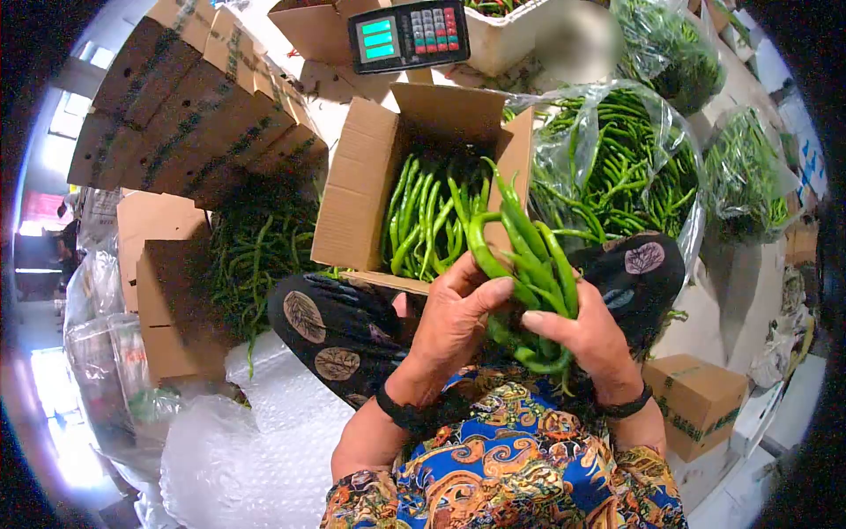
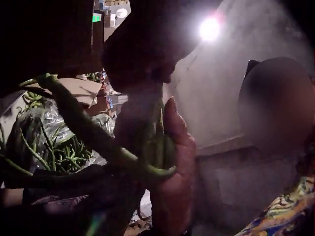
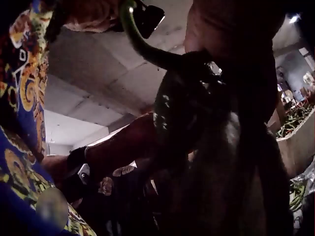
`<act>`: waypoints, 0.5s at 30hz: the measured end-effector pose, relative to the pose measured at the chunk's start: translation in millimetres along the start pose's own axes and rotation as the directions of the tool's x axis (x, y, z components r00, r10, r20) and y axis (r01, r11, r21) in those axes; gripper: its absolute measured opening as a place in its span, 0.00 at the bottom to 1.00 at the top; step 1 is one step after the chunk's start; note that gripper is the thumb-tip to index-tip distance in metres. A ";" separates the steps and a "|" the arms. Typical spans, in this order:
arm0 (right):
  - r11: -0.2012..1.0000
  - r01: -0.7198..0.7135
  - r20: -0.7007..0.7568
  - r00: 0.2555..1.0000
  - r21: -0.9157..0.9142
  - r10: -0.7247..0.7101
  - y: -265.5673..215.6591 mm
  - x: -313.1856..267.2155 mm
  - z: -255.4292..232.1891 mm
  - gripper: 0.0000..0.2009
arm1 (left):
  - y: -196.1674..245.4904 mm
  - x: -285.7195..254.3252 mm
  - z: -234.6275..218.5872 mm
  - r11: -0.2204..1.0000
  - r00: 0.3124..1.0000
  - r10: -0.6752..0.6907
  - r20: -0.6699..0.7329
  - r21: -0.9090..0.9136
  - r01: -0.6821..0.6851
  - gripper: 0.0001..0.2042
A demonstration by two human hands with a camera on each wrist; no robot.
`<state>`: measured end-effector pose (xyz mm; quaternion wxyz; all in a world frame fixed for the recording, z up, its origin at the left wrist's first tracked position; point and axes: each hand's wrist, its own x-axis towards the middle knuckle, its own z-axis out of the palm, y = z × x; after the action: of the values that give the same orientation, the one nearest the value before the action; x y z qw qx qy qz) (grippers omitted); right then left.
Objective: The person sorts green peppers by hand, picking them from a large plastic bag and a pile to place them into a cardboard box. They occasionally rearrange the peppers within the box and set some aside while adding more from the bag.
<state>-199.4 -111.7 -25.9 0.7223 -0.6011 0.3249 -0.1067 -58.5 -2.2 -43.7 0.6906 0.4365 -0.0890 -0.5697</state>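
Both hands hold one bunch of long green peppers (image 1: 533, 264) over the lap in the head view. The left hand (image 1: 458, 322) grips its left side, with the thumb laid across the stems. On the other side the right hand (image 1: 586, 335) curls round the bunch, thumb on top. Just beyond stands an open cardboard box (image 1: 352, 189) with green peppers (image 1: 427, 220) lying lengthwise in it. The left wrist view shows a pepper (image 2: 83, 118) crossing in front of the right hand (image 2: 179, 182). Dark peppers (image 3: 177, 108) fill much of the right wrist view.
A scale display (image 1: 410, 37) stands behind the box. Clear bags of peppers (image 1: 617, 159) lie to the right, a small closed carton (image 1: 696, 401) at the lower right. Stacked cartons (image 1: 185, 97) and loose peppers (image 1: 260, 247) are at the left, above bubble wrap (image 1: 264, 432).
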 end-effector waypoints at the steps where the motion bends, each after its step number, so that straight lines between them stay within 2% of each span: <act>1: 0.972 -0.122 0.099 0.990 0.200 0.104 -0.8 1.1 -3.3 0.28 | -1.4 2.3 -3.3 0.998 0.999 -0.030 0.016 -0.051 0.031 0.17; 3: 0.968 -0.149 0.090 0.987 0.203 0.133 1.5 1.6 -9.4 0.29 | -3.4 5.5 -7.7 0.998 0.998 -0.056 0.033 -0.032 0.057 0.14; 5: 0.924 -0.176 0.086 0.984 0.340 0.156 2.5 2.5 -16.9 0.26 | -2.3 7.6 -1.8 0.996 0.998 -0.021 -0.053 -0.088 0.016 0.10; 7: 0.935 -0.179 0.050 0.984 0.307 0.172 9.8 4.5 -25.0 0.24 | -4.1 9.7 -9.1 0.995 0.999 -0.028 -0.041 -0.096 0.024 0.12; 9: 0.944 -0.173 -0.005 0.983 0.280 0.182 12.7 6.5 -32.9 0.24 | -7.8 13.9 -13.9 0.967 0.997 0.026 -0.075 -0.251 -0.044 0.14; 10: 0.958 -0.142 -0.011 0.989 0.248 0.149 14.1 7.6 -36.0 0.24 | -6.1 14.5 -16.2 0.960 0.998 -0.004 -0.067 -0.280 -0.015 0.19; 11: 0.957 -0.144 -0.005 0.989 0.253 0.150 14.6 8.7 -39.0 0.24 | -6.6 16.4 -18.5 0.961 0.997 -0.004 -0.073 -0.275 -0.016 0.19; 13: 0.940 -0.175 0.026 0.984 0.293 0.175 15.0 8.8 -45.8 0.25 | -9.7 19.8 -22.6 0.932 0.998 0.035 0.049 -0.363 -0.015 0.22; 14: 0.938 -0.166 0.036 0.986 0.305 0.163 17.2 9.2 -49.7 0.24 | -9.6 20.4 -21.3 0.932 0.998 0.033 0.046 -0.361 -0.014 0.22; 15: 0.937 -0.167 0.036 0.986 0.307 0.163 15.5 10.7 -48.1 0.24 | -9.3 21.0 -18.7 0.964 1.000 0.010 0.023 -0.265 -0.003 0.22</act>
<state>-223.6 -152.0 -47.2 0.8155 -0.4519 0.3497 -0.0921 -46.4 -10.7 -69.4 0.7435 0.3331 -0.0220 -0.5794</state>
